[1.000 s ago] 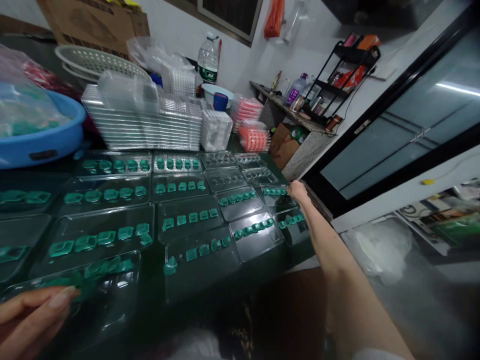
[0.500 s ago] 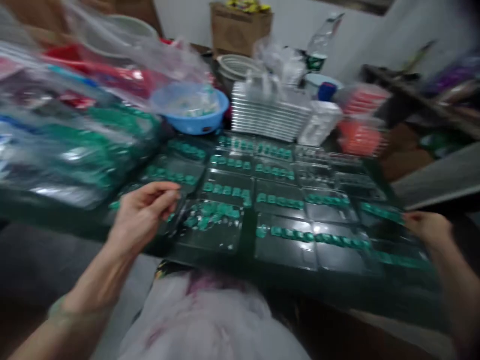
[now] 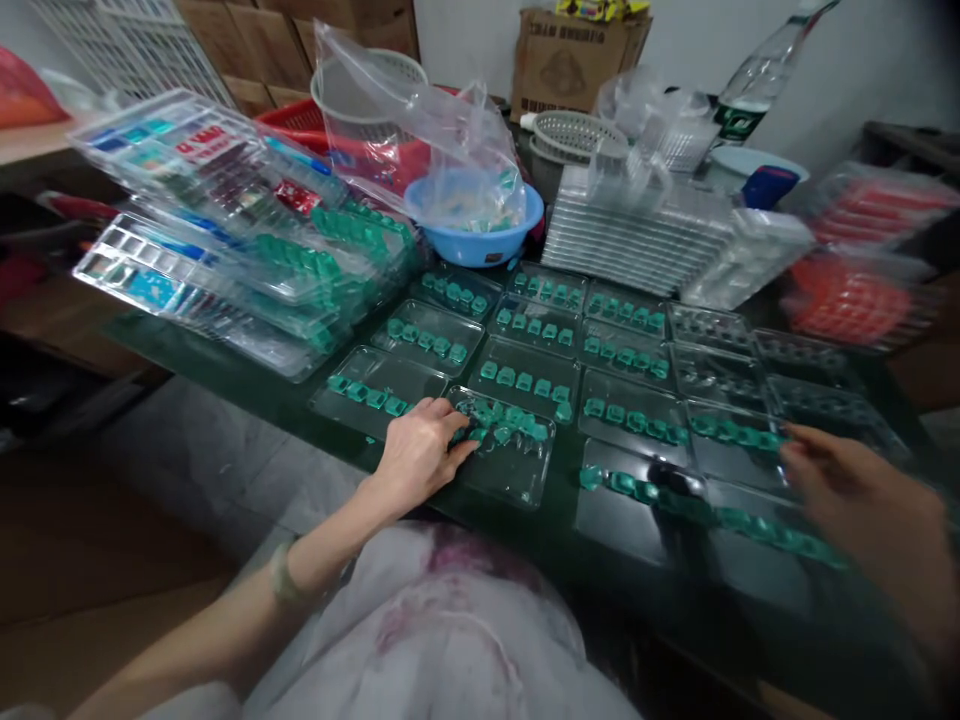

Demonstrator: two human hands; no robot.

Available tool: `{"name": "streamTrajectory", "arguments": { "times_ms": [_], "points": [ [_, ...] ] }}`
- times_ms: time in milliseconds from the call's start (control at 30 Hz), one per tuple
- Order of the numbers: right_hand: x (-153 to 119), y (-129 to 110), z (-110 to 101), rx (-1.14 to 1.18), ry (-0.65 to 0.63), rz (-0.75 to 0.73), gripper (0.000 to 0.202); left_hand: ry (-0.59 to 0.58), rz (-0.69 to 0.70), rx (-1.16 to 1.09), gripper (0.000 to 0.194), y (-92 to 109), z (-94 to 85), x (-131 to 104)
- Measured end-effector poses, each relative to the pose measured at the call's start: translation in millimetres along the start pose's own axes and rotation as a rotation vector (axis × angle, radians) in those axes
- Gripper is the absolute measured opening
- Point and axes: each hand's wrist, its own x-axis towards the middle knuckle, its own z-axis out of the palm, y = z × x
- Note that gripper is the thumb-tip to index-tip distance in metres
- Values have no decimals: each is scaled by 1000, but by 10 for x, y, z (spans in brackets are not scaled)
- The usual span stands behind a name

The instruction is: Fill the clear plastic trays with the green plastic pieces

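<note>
Clear, shallow plastic trays lie in rows on the dark green tabletop, many with a row of small translucent green pieces. My left hand [image 3: 424, 445] is at the left edge of one tray [image 3: 499, 485] with a loose heap of green pieces [image 3: 510, 418]. Its thumb and forefinger are apart, with a green piece near their tips. My right hand [image 3: 862, 490] is smeared by motion over the right-hand trays, nearest a tray with a green row [image 3: 735, 432]. Whether its fingers hold anything cannot be made out.
At left stands a pile of clear cases [image 3: 225, 240] with green and coloured pieces. A blue basin [image 3: 480, 245] holds a plastic bag. Behind are stacked clear trays [image 3: 637, 230], a carton [image 3: 577, 65] and a bottle [image 3: 757, 80]. Red-filled packs [image 3: 855, 300] stand at right.
My left hand has moved right and down to the tray with the loose green heap. My right hand is nearer the camera and more blurred. The view has turned left.
</note>
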Motion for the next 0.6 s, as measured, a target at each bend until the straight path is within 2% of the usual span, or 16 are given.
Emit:
{"name": "streamTrajectory", "arguments": {
  "times_ms": [67,167,267,367,433,600],
  "points": [
    [-96,-476,142,2,-56,-85,29,14,18,9,20,15,11,-25],
    [-254,-1153,311,176,-140,-215,25,32,11,6,21,41,39,-70],
    [-385,-1635,456,398,-234,-308,24,10,-24,16,19,66,75,-85],
    [-476,-1919,586,579,-314,-304,24,14,-52,-55,14,60,87,-73],
    [-525,-2036,667,667,-353,-248,23,22,-81,-192,10,41,66,-71],
    [-623,-2256,853,813,-471,41,20,96,-104,-673,8,56,-96,-113]
  ]
}}
